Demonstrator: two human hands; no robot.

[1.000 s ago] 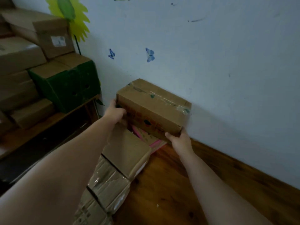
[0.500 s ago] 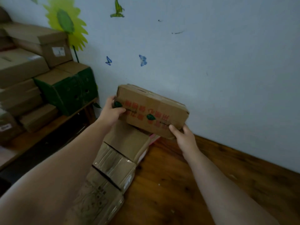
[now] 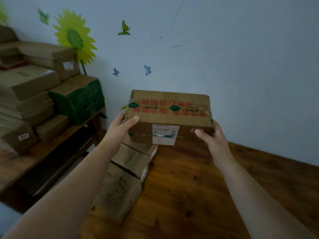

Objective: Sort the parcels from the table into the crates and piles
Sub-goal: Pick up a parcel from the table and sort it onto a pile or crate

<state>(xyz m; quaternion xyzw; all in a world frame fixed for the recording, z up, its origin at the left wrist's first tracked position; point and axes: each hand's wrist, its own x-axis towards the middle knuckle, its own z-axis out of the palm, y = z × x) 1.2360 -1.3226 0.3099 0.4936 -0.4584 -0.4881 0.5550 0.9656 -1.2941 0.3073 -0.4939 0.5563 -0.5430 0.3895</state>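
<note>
Inspecting the centre of the frame, we find a brown cardboard parcel [image 3: 169, 107] held between two bare hands. The left hand [image 3: 120, 128] grips its left end, thumb lying along the near top edge, fingers wrapped round the side. The right hand [image 3: 214, 137] grips the right end, thumb on the near face, fingers hidden behind the carton. The hands are well apart, one at each end.

The parcel's top carries red printing and green leaf marks under clear tape. A white shipping label [image 3: 165, 134] sits on the near face; its text is too small to read.

The parcel sits over the far left part of a wooden table [image 3: 207, 187], above a row of taped cartons [image 3: 120, 183] running toward lower centre. We cannot tell whether it touches the carton beneath.

At left of frame, a green carton [image 3: 81, 100] and stacked brown boxes [image 3: 27, 83] stand on a low wooden bench [image 3: 51, 144]. A sunflower sticker [image 3: 74, 37] marks the wall [image 3: 241, 66] at upper left.
</note>
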